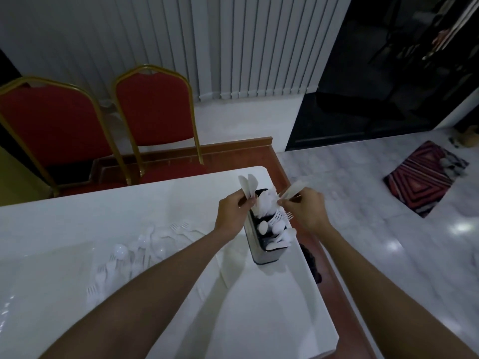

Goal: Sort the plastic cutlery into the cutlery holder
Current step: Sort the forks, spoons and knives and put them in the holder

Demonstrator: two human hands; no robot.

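A tall metal cutlery holder stands near the right edge of the white table, holding white plastic forks and spoons. My left hand is at its far left side, closed on two white plastic knives that point up. My right hand hovers over the holder's right side, gripping more white plastic cutlery, blurred, pointing up and left. A loose pile of white plastic forks and spoons lies on the table to the left.
Two red chairs with gold frames stand behind the table's far edge. A dark object sits beside the table's right edge. A striped red rug lies on the marble floor at right.
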